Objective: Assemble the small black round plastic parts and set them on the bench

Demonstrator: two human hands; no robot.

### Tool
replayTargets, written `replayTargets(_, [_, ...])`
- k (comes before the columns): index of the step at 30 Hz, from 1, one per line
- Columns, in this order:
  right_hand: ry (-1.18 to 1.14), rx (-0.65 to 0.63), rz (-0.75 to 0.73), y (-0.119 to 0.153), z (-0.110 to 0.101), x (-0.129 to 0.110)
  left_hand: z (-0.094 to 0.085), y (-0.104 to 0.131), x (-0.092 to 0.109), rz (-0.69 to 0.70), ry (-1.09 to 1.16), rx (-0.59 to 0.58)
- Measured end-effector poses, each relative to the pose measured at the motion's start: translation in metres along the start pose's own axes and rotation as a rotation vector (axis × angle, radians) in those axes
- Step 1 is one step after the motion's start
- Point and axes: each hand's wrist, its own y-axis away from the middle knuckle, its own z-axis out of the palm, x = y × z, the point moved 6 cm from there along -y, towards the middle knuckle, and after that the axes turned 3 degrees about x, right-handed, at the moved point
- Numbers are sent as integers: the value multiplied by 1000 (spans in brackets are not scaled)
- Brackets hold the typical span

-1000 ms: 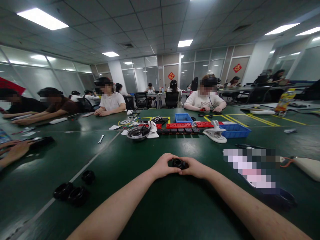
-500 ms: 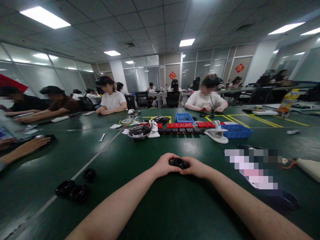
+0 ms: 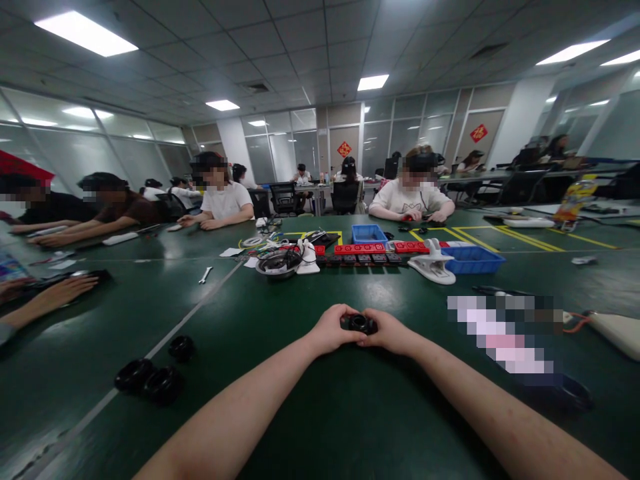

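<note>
A small black ring-shaped part (image 3: 359, 324) is held between my two hands over the green table (image 3: 320, 413). My left hand (image 3: 332, 331) grips it from the left, fingers curled behind and thumb in front. From the right, my right hand (image 3: 388, 332) closes round its other side, and the two hands meet at the front. Several more black ring-shaped parts (image 3: 163, 384) lie on the table to the left of my left forearm.
Beyond my hands stand a metal bowl (image 3: 278, 264), white clamps (image 3: 433, 263), red and black socket strips (image 3: 358, 249) and blue trays (image 3: 474, 260). A wrench (image 3: 205, 275) lies left. A co-worker's hand (image 3: 75, 289) rests at far left; a blurred object (image 3: 505, 337) lies right.
Both hands stay round the black part, with my right fingers slightly shifted. The view has moved a little. Across the table at left, a person's hand has reached outward.
</note>
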Motion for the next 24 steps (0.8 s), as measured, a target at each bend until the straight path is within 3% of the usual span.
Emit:
replayTargets(13, [329,247,112,8,5,-11,-3,4,2,-45,-68,149])
replayTargets(17, [138,154,18,8,1,-13,-3,2,-1,-32,-57,103])
replayTargets(20, [-130,-10,-76,8,-2,-14,-3,0,-4,-25,-18,13])
replayTargets(24, [-352,-200,-69,10,-3,-16,-2,-1,-7,-37,39,-99])
